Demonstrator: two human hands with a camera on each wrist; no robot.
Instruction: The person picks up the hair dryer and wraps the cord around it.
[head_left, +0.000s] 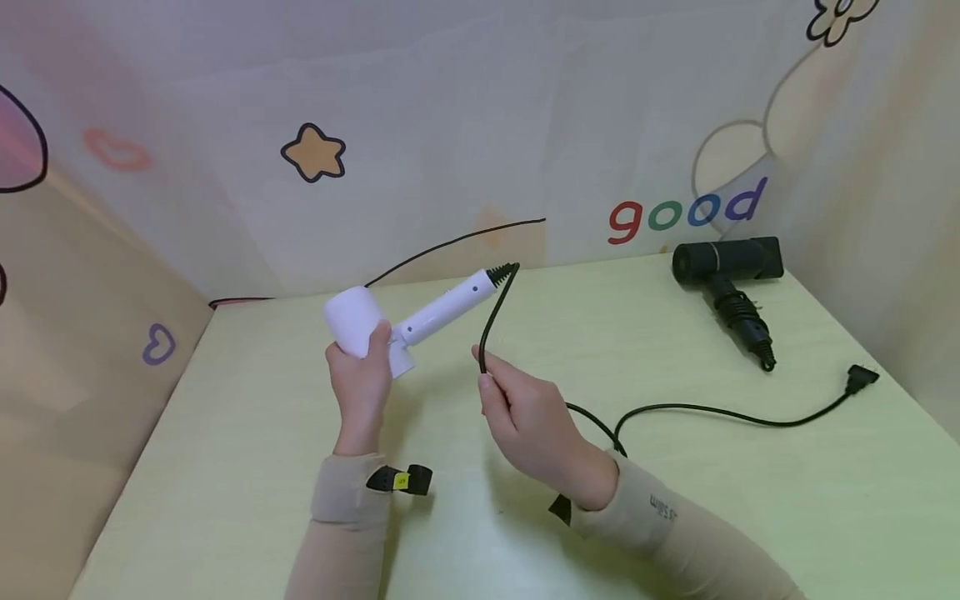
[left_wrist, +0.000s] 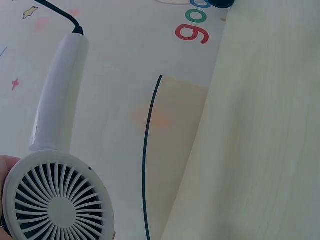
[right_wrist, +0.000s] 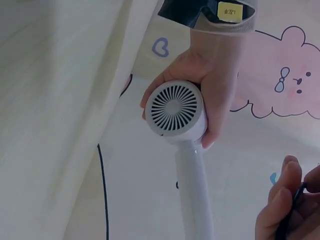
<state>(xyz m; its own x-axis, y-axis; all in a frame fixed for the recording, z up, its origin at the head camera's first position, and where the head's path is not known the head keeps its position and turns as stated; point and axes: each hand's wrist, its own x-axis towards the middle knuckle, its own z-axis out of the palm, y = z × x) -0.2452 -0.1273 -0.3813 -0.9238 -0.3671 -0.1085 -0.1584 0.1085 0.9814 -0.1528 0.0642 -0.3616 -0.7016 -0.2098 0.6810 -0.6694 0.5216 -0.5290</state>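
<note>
My left hand [head_left: 362, 379] grips a white hair dryer [head_left: 442, 315] by its head, above the table. The dryer's handle points up and to the right in the head view. In the left wrist view its round slatted vent [left_wrist: 62, 212] shows close up. A black power cord [head_left: 497, 312] leaves the handle's end through a ribbed sleeve and bends down to my right hand [head_left: 536, 421]. Thumb and fingers of that hand pinch the cord. In the right wrist view the left hand [right_wrist: 215, 75] wraps round the dryer head, and the right fingers [right_wrist: 282, 205] hold the cord.
A black hair dryer [head_left: 727, 260], its cord wound round the handle, lies at the table's back right. The white dryer's cord runs on behind the right wrist to a plug [head_left: 861, 379] at the right. A printed cloth backdrop [head_left: 450, 125] borders the pale table [head_left: 225, 467].
</note>
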